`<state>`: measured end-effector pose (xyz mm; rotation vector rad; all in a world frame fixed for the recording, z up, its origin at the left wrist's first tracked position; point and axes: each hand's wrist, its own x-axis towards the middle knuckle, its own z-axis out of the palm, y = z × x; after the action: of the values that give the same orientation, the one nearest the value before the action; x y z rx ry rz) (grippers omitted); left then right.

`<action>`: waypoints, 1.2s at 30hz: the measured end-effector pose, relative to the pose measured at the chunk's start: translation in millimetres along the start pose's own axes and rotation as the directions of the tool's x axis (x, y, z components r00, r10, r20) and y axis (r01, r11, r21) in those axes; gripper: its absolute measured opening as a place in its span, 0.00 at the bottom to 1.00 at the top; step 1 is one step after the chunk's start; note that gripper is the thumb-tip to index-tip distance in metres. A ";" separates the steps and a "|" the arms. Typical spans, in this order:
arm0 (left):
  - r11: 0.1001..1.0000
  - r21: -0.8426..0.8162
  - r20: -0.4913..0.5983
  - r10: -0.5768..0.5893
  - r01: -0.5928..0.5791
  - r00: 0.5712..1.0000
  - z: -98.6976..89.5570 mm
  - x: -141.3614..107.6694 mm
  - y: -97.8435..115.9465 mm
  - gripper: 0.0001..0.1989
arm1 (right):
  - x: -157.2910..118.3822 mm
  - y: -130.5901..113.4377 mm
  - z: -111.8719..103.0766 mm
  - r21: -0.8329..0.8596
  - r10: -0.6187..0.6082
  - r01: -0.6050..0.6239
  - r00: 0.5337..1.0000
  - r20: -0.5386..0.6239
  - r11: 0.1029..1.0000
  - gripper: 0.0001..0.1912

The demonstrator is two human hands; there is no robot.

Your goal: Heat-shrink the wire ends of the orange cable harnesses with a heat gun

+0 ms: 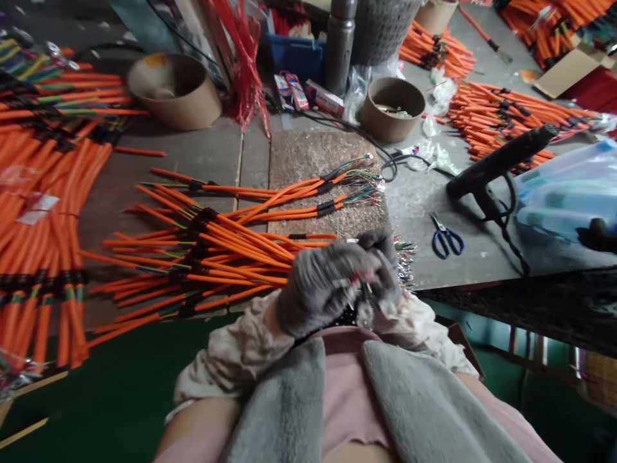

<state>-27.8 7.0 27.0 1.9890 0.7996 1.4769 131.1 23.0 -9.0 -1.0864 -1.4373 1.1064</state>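
Both hands wear grey gloves and meet close to my body at the table's front edge. My left hand (321, 280) is closed, fingers curled in toward the right. Opposite it, my right hand (383, 260) is bent inward, also closed. Between them shows a blurred cluster of small red and clear bits (359, 286), too smeared to name. A pile of orange cables (250, 254) with black sleeves runs from the left up to my left hand. Stripped wire ends with metal terminals (405, 260) stick out past my right hand. More orange cables (294, 193) lie beyond on a worn board (308, 151).
Blue-handled scissors (447, 243) and a black heat gun (491, 173) lie to the right, near a plastic bag (573, 193). Cardboard rings (393, 106) and a dark bottle (340, 48) stand at the back. Large orange cable bundles (41, 212) fill the left side.
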 end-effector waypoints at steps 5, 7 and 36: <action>0.947 0.158 0.255 0.236 -0.281 0.938 26.6 -46.3 12.1 0.10 | -5.1 -7.0 -29.0 0.353 0.360 -0.378 0.925 0.116 0.856 0.16; 0.935 0.204 0.293 0.225 -0.291 0.929 29.8 -49.8 14.8 0.10 | -1.4 -4.9 -31.9 0.340 0.384 -0.435 0.899 0.211 0.834 0.17; 0.953 0.080 0.195 -0.303 0.293 0.933 23.6 -17.9 -127.6 0.11 | 25.7 8.8 -57.4 0.709 0.273 -0.318 0.945 0.182 0.630 0.17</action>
<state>-27.7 79.6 -82.1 1.9162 1.0037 1.0685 185.6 55.5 -7.3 -0.6974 -0.7009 1.7669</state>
